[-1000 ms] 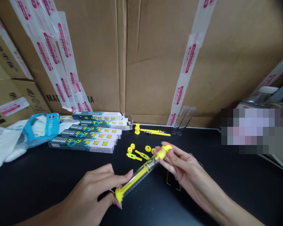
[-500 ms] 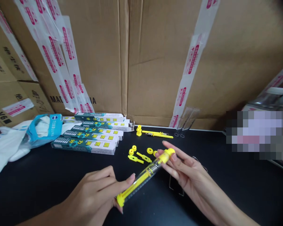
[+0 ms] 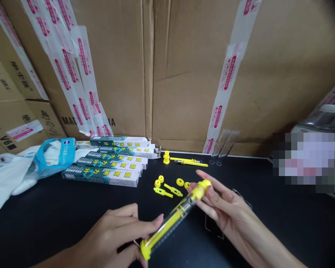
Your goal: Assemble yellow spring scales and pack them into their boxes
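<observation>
Both of my hands hold a clear plastic tube [image 3: 174, 221] with yellow parts inside and a yellow cap at each end, tilted above the black table [image 3: 44, 216]. My left hand [image 3: 117, 238] pinches the near yellow end between thumb and fingers. My right hand [image 3: 226, 210] grips the far yellow cap [image 3: 202, 188] with thumb and fingertips. Just beyond the tube lie several small loose yellow parts [image 3: 170, 186].
Several long teal-and-white printed boxes [image 3: 106, 167] are laid side by side at the back left, beside a white and blue plastic bag [image 3: 30, 163]. More yellow pieces [image 3: 184, 160] and empty clear tubes [image 3: 223, 147] lie against taped cardboard cartons [image 3: 184, 74] behind the table.
The view has shifted slightly, so everything sits a little lower and further right in the picture. Both hands keep the same hold on the tube.
</observation>
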### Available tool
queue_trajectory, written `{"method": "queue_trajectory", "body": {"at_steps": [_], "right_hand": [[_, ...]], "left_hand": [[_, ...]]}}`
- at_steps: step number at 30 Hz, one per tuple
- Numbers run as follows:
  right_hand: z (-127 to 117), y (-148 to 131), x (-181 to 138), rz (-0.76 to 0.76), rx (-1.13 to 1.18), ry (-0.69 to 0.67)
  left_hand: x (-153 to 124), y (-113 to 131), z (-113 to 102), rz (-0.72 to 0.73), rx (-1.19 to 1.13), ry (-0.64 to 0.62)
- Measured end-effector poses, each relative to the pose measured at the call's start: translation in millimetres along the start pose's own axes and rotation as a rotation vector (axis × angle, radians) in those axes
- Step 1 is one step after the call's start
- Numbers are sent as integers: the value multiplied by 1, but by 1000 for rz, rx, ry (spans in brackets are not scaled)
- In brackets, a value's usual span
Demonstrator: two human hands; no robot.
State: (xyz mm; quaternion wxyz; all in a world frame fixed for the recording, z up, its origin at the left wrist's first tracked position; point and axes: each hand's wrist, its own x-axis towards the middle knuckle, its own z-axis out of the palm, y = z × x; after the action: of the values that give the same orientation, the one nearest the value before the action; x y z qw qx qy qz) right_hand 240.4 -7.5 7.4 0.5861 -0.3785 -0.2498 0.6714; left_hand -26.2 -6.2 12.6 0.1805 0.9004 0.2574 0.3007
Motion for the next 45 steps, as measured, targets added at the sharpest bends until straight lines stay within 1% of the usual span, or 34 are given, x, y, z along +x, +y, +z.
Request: {"method": "queue_trajectory", "body": {"at_steps": [2,5,8,13,17,20,22,26,29,32,36,38,41,43,45], "right_hand": [[0,0,1,16,6,1],[0,1,2,-8,-13,-12],[-2,2,3,-40,-18,-36],[-4,3,5,-31,-18,-47],[-2,1,4,1,15,4],[1,0,4,16,43,4],[2,0,5,6,49,-23],[-1,0,8,-18,57,-28],[-3,-1,8,-25,64,-12],[-2,-4,8,-26,66,6],[1,-6,7,-32,29,-20],[0,-5,7,-34,-2,-23],[-2,-4,7,-24,-45,3],[-4,-3,7,-14,-61,21],[-5,-1,7,-12,-67,35]], "left_hand": [[-1,-3,2,-94,-134,-53],[-4,-11,5,-210,-236,-43],[-5,-17,7,-262,-266,-22],[-5,-16,9,-326,-284,-17],[-5,-14,9,-364,-366,-74],[-4,-17,6,-502,-496,-141],[-2,-20,5,-578,-620,-154],[0,-24,0,-537,-790,-145],[2,-25,-4,-536,-859,-157],[4,-25,-5,-579,-854,-110],[1,-27,1,-648,-807,-44],[0,-27,4,-655,-735,-5],[-1,-26,8,-624,-571,53],[-1,-25,8,-612,-528,53],[-1,-25,8,-623,-555,25]]}}
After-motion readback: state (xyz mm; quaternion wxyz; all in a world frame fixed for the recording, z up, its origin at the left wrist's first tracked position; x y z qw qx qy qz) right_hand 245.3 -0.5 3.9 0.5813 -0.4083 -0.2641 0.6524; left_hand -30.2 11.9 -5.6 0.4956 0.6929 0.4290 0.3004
